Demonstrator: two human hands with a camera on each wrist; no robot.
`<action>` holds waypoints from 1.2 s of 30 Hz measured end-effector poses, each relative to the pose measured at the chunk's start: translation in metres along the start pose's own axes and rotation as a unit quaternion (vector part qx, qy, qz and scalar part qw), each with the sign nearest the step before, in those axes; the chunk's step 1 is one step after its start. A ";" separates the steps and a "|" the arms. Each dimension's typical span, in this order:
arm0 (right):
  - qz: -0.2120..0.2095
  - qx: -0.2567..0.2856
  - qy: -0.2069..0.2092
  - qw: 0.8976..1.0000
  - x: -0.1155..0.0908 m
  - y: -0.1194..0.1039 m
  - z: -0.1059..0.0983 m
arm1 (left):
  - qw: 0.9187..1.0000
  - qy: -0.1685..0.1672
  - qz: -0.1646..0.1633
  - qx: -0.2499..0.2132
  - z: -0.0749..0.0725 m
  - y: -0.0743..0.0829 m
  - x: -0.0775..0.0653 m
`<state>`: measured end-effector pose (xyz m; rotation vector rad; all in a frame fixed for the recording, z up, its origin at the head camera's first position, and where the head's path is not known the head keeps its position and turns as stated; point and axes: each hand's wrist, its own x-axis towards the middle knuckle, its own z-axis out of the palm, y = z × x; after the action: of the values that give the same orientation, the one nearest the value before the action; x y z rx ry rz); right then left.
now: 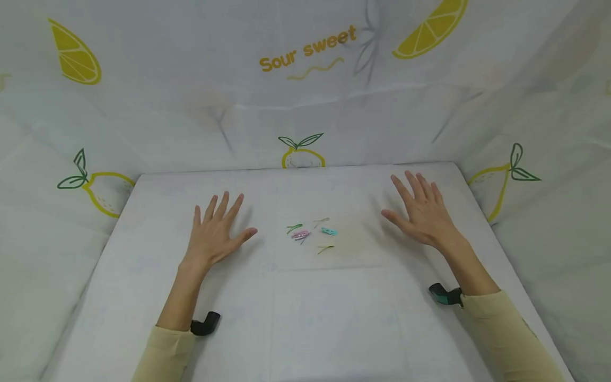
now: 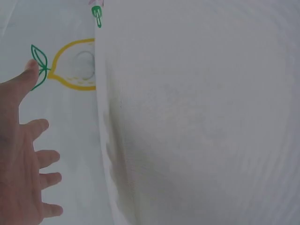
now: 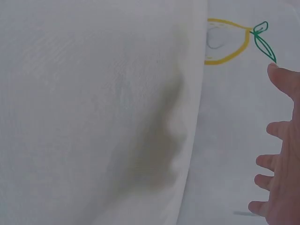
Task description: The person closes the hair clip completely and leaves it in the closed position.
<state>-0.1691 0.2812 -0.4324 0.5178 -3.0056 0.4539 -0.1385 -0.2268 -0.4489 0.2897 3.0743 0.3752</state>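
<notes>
Several small hair clips lie loosely grouped near the middle of the white table: a green hair clip (image 1: 294,228), a pink one (image 1: 300,234), a light blue one (image 1: 329,231), a yellow one (image 1: 326,248) and a pale one (image 1: 321,220). To their left my left hand (image 1: 212,233) hovers with fingers spread and nothing in it. On the other side my right hand (image 1: 422,212) is likewise spread and holds nothing, farther from the clips. In the left wrist view a green clip (image 2: 97,16) shows at the top edge.
The white table (image 1: 334,318) has a cloth backdrop (image 1: 181,79) behind it and at both sides, printed with lemons and lettering. A dark wrist device (image 1: 205,323) sits at my left sleeve, and another dark device (image 1: 445,294) at the right one.
</notes>
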 end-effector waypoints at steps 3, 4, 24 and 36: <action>-0.004 0.005 0.005 1.000 0.000 -0.001 0.002 | 1.000 -0.002 0.003 -0.006 0.001 0.001 0.000; -0.005 0.006 0.006 1.000 0.000 -0.002 0.003 | 1.000 -0.003 0.003 -0.007 0.001 0.001 0.000; -0.036 0.026 0.022 0.999 0.001 -0.014 0.009 | 0.999 0.002 0.018 -0.044 0.000 0.008 -0.001; -0.037 0.061 0.014 0.997 0.002 -0.025 0.009 | 0.998 -0.004 0.030 -0.050 0.001 0.013 0.000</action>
<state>-0.1621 0.2552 -0.4338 0.6246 -2.9338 0.6365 -0.1359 -0.2146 -0.4471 0.3799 3.0328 0.5267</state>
